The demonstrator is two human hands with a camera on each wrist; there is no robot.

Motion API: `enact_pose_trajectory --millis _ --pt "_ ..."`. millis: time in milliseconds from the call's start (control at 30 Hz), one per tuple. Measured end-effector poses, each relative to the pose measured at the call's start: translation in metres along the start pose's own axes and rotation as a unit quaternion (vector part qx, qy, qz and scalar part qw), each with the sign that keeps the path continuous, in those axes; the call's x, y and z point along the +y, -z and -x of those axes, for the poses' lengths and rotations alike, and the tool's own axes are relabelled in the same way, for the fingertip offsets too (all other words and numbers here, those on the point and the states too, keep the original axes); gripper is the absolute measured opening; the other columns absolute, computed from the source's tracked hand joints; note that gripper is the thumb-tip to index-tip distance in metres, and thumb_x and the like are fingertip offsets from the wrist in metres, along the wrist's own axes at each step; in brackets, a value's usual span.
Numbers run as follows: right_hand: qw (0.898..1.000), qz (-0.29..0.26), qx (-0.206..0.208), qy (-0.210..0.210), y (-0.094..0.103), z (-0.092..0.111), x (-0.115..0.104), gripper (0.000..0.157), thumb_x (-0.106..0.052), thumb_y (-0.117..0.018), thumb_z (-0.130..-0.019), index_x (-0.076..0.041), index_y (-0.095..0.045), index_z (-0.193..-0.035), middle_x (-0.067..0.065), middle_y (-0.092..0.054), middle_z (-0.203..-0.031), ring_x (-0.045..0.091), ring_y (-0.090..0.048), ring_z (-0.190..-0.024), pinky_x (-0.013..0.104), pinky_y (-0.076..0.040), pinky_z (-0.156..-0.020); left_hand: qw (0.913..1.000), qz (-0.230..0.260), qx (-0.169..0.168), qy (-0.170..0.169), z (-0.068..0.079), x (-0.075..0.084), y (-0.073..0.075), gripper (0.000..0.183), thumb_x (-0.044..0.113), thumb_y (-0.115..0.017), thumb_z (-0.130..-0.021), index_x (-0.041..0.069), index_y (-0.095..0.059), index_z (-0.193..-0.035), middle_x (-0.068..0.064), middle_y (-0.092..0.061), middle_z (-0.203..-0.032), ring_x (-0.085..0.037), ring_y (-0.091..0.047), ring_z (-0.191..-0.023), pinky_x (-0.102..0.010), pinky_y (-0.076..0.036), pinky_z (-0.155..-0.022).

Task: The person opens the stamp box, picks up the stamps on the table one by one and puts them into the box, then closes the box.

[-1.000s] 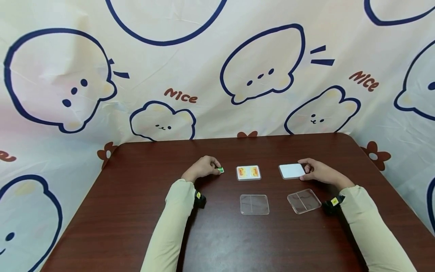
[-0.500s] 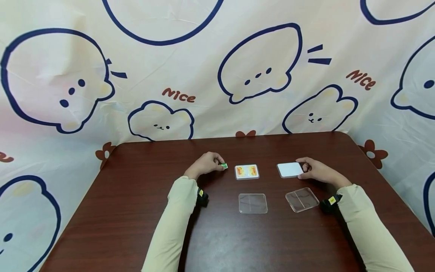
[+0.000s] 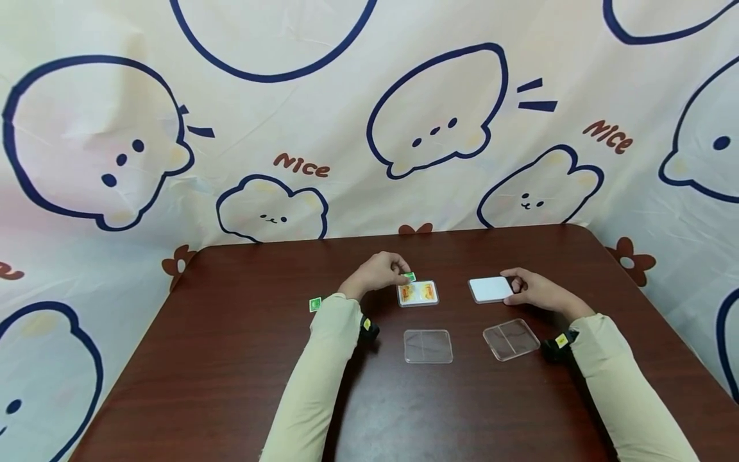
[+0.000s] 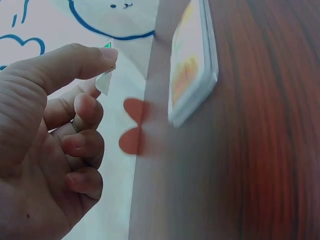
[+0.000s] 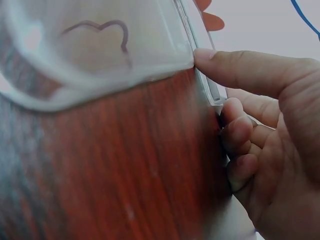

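Note:
In the head view my left hand [image 3: 378,273] pinches a small green-and-white piece [image 3: 409,276] between thumb and index finger, at the far edge of a flat clear case [image 3: 418,304] with orange-and-yellow printing inside. The left wrist view shows the pinched piece [image 4: 104,82] with a jagged pale edge; its kind cannot be made out. My right hand [image 3: 537,292] grips the right end of a second flat case [image 3: 491,289], whose top looks white. In the right wrist view the thumb presses on that case's edge [image 5: 202,75] with the fingers curled beneath.
Two clear lids [image 3: 428,346] lie nearer the body; the right lid [image 3: 511,339] is turned at an angle. A small green square [image 3: 314,304] lies beside the left sleeve. A cartoon-printed cloth [image 3: 346,128] hangs behind the brown table [image 3: 231,385].
My left hand has moved right with the green-and-white piece, up to the printed case. The green square behind the left sleeve has come into view. My right hand keeps its grip.

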State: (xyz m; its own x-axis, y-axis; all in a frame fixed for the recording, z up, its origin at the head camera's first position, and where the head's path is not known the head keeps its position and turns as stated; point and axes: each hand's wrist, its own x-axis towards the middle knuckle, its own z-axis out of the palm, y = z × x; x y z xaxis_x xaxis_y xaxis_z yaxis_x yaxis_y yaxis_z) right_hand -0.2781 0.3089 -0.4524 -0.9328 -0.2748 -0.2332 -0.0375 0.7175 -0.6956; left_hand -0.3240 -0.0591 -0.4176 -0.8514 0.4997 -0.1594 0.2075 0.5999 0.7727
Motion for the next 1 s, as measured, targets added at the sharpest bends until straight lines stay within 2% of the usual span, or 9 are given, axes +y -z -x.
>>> enact_pose_trajectory --millis 233,400,533,733,1000 --pt "1.0 -0.001 0.005 -0.001 -0.001 -0.002 0.002 0.069 -0.022 -0.074 -0.085 0.004 -0.039 -0.14 0.01 -0.044 -0.092 0.02 -0.043 -0.084 0.029 -0.037 -0.071 0.9995 0.004 -0.019 -0.025 -0.015 0.022 -0.018 0.017 0.02 -0.071 -0.088 0.011 -0.067 -0.101 0.0 -0.053 -0.074 -0.012 -0.046 -0.065 -0.025 -0.041 -0.061" --pt "1.0 -0.001 0.006 -0.001 -0.002 -0.002 0.002 0.069 -0.023 -0.073 -0.085 0.004 -0.04 -0.139 0.009 -0.044 -0.092 0.02 -0.043 -0.085 0.03 -0.037 -0.073 0.9987 -0.024 -0.029 -0.036 -0.025 0.04 -0.031 0.015 0.022 -0.072 -0.087 0.013 -0.068 -0.098 0.0 -0.06 -0.082 -0.011 -0.049 -0.067 -0.023 -0.041 -0.062" --pt "1.0 -0.001 0.008 -0.002 -0.002 -0.002 0.002 0.068 -0.022 -0.073 -0.085 0.004 -0.04 -0.139 0.01 -0.044 -0.092 0.021 -0.043 -0.085 0.03 -0.037 -0.073 0.9976 -0.041 -0.034 -0.043 -0.031 0.05 -0.041 0.013 0.024 -0.072 -0.087 0.015 -0.068 -0.095 0.001 -0.061 -0.08 -0.011 -0.048 -0.064 -0.023 -0.04 -0.06" --pt "1.0 0.001 0.016 0.001 -0.003 -0.003 0.004 0.066 -0.021 -0.073 -0.085 0.003 -0.041 -0.138 0.01 -0.044 -0.091 0.021 -0.043 -0.085 0.032 -0.037 -0.074 0.9972 -0.046 -0.042 -0.042 -0.039 0.062 -0.058 0.011 0.024 -0.072 -0.087 0.016 -0.068 -0.092 0.001 -0.058 -0.075 -0.011 -0.045 -0.061 -0.024 -0.038 -0.057" --pt "1.0 -0.006 0.015 -0.001 -0.004 -0.003 0.006 0.067 -0.02 -0.073 -0.085 0.004 -0.041 -0.138 0.01 -0.044 -0.092 0.022 -0.043 -0.087 0.031 -0.037 -0.074 0.9955 -0.073 -0.046 -0.039 -0.051 0.069 -0.078 0.012 0.027 -0.072 -0.087 0.018 -0.069 -0.093 0.003 -0.061 -0.079 -0.011 -0.046 -0.064 -0.024 -0.038 -0.059"
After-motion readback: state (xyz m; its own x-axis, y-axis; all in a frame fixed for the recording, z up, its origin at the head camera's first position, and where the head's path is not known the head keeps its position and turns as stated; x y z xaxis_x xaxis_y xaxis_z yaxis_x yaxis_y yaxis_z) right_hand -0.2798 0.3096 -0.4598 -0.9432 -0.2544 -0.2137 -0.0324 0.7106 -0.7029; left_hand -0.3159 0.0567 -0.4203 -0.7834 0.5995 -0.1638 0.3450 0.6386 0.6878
